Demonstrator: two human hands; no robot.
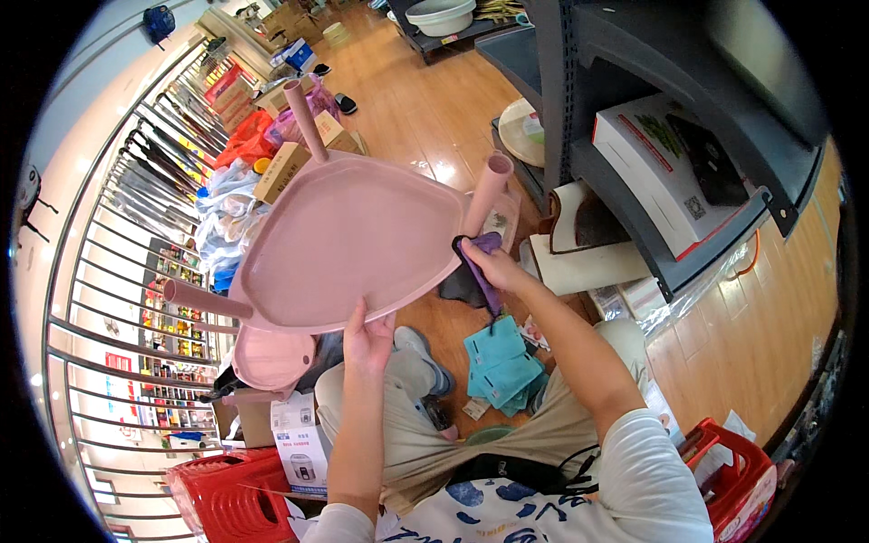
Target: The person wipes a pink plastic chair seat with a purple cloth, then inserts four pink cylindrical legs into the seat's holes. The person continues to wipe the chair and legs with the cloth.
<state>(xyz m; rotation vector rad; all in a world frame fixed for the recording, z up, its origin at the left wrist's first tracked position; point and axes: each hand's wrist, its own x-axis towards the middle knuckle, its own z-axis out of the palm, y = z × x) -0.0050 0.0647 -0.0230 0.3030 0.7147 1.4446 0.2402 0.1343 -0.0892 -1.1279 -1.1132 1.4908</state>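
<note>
Tilted up in front of me is a pink plastic shelf tier, a rounded triangular tray with tube-like posts at its corners. My left hand grips its near rim, some of the fingers hidden beneath. At the right corner, below a post, my right hand holds a purple and dark cloth against the tray's edge. A smaller pink tray piece shows beneath the tier at the lower left. Between my legs lies a pile of teal packets or cloths.
Dark metal shelving stands at the right with a white box on it. A railing runs along the left beside bags. Red plastic stools, a rice cooker box and a red basket flank me.
</note>
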